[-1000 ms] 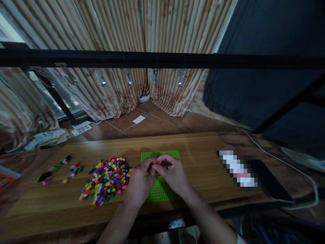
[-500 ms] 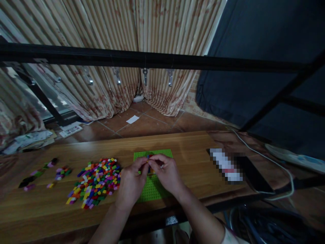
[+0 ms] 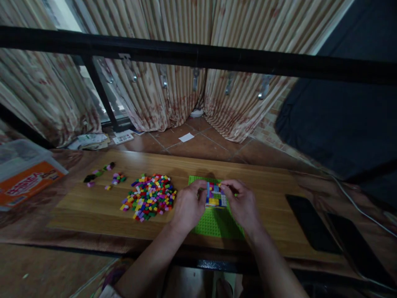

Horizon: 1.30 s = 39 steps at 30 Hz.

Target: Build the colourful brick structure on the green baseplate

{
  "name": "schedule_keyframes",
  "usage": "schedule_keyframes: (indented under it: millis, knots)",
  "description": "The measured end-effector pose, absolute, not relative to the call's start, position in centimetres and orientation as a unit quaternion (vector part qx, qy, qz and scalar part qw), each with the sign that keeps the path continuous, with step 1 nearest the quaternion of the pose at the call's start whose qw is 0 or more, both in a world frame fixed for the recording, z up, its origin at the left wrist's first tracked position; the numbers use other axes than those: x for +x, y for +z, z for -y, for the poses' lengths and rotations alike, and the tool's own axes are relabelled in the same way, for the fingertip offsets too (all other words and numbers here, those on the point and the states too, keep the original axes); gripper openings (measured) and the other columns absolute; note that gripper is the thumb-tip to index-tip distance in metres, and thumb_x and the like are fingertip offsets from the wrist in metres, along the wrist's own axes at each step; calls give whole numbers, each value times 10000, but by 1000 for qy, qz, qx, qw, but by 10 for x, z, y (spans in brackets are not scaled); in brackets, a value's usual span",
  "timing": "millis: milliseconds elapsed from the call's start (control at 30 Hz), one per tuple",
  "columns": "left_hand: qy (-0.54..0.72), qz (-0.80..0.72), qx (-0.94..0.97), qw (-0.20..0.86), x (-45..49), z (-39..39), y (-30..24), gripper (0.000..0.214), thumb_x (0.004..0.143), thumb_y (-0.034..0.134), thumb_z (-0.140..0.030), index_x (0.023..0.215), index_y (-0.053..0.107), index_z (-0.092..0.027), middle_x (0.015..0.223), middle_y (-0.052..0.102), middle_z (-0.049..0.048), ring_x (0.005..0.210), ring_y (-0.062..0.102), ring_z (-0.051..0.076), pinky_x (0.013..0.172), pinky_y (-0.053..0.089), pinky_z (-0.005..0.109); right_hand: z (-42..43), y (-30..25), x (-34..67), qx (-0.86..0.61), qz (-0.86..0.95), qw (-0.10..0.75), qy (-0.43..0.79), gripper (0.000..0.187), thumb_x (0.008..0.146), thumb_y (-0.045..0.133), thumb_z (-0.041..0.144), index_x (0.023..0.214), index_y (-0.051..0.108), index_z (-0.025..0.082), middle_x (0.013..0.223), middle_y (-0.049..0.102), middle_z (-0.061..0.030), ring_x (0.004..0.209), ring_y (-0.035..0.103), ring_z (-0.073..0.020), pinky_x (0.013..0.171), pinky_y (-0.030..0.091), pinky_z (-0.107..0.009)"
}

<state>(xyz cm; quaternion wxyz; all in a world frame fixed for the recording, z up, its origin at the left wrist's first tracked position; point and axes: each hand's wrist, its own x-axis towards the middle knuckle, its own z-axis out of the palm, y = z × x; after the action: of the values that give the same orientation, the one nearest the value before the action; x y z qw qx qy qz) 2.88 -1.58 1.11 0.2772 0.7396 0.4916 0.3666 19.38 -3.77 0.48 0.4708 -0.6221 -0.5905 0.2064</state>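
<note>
Small plastic bricks [image 3: 215, 195] on the green baseplate [image 3: 217, 227] sat between the left hand [image 3: 187, 207] and right hand [image 3: 242, 205], each grip curled, whether on a brick unclear, and a slip could have knocked loosely seated bricks off.

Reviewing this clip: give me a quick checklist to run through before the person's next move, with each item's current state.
1. Both hands at the work: ok. The left hand and right hand sit on either side of the patch of small coloured bricks.
2. Free studs on the green baseplate: ok. Bare studs show in front of the patch.
3. Spare bricks available: ok. A pile of loose coloured bricks lies on the wooden table, left of the baseplate.
4. Brick held in the fingers: cannot tell; the hands hide it.
5. Patch rows seated and straight: cannot tell; too small.
</note>
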Motion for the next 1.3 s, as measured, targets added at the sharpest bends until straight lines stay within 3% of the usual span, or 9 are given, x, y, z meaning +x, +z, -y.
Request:
schedule_keyframes:
  millis: [233, 400, 1033, 1300]
  knots:
    - [300, -531, 741, 281, 26, 13, 10, 294, 865, 474, -110, 1068, 668, -198, 1034, 727, 48, 896, 690, 176, 832, 524, 280, 32, 1, 195, -592, 673, 423, 133, 179, 883, 545, 333, 829, 675, 222, 1000, 616, -58, 962, 581, -209, 885, 446, -371]
    - [300, -512, 752, 286, 29, 16, 6, 321, 856, 468, -110, 1093, 663, -207, 1081, 715, 41, 951, 680, 181, 882, 513, 292, 31, -3, 191, -594, 699, 387, 100, 181, 899, 521, 306, 842, 673, 227, 1048, 611, -63, 995, 573, -221, 906, 449, -391]
    - [300, -498, 768, 269, 32, 20, 4, 347, 853, 448, -102, 1108, 655, -215, 1073, 712, 45, 953, 680, 212, 893, 529, 357, 25, 1, 187, -605, 750, 265, 18, 197, 916, 424, 217, 831, 600, 192, 988, 619, -78, 856, 599, -199, 767, 466, -321]
    - [299, -485, 778, 265, 31, 21, 3, 350, 869, 413, -99, 1096, 651, -220, 1032, 705, 42, 918, 676, 194, 872, 531, 326, 19, 2, 187, -609, 767, 204, 2, 203, 911, 404, 207, 809, 579, 202, 925, 624, -68, 824, 594, -208, 721, 451, -317]
